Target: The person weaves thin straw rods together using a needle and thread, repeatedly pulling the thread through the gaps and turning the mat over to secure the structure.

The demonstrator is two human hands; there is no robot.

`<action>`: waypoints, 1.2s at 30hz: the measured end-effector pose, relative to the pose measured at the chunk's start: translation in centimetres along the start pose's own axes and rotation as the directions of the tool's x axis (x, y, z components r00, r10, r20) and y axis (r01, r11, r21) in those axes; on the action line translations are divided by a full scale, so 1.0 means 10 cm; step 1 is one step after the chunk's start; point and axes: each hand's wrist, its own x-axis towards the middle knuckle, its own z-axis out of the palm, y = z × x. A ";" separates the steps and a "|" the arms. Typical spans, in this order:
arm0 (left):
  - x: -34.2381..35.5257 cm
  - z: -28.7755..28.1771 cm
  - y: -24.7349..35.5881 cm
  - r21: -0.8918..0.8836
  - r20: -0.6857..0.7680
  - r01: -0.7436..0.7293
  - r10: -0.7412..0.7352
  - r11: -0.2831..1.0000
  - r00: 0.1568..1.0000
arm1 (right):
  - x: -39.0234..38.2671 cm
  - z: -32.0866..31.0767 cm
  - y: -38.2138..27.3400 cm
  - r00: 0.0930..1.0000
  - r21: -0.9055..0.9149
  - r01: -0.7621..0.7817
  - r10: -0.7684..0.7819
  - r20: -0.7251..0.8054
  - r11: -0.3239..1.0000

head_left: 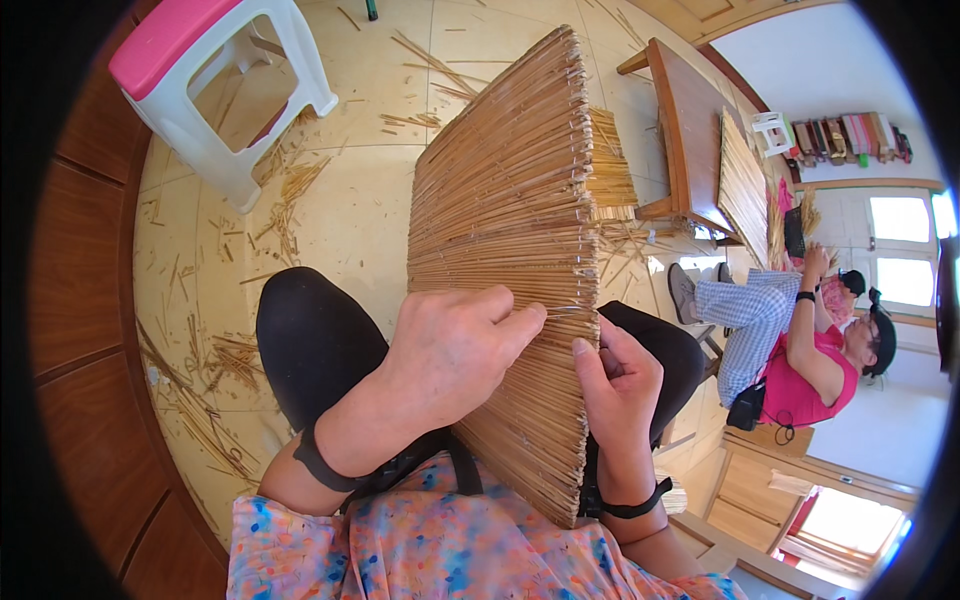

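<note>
A stiff mat of straw stalks (490, 190), bound in close rows, stands upright between my knees. Its stitched edge, with pale thread along it, runs down the right side. My left hand (455, 345) lies across the mat's face, thumb and forefinger pinched close to that edge. Whatever thin thing sits in the pinch is too small to make out. At the same edge, a little lower, my right hand (622, 385) has its thumb against the stalk ends and its curled fingers on the other side. The back of the mat is hidden.
A white stool with a pink seat (230, 90) stands at the far left, by brown wooden panels (75, 250). Loose straw pieces (290, 200) litter the tiled floor. A wooden table (685, 130) with a straw panel (745, 185) leaning on it and a seated person (800, 350) are at right.
</note>
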 end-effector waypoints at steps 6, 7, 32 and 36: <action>-0.01 -0.03 0.02 0.036 0.065 0.021 -0.023 0.999 0.998 | 0.00 0.00 -0.01 1.000 0.017 -0.001 0.001 0.002 1.000; -0.01 -0.03 0.02 0.035 0.065 0.021 -0.023 0.999 0.998 | 0.00 0.00 -0.01 1.000 0.022 -0.004 0.004 0.001 1.000; -0.01 -0.06 0.04 0.059 0.083 0.016 -0.021 0.998 0.996 | -0.01 0.01 -0.04 0.999 0.063 -0.039 0.038 0.010 0.997; -0.01 -0.06 0.04 0.052 0.077 0.023 -0.027 0.998 0.997 | 0.00 0.00 -0.05 1.000 0.008 -0.025 0.025 0.015 1.000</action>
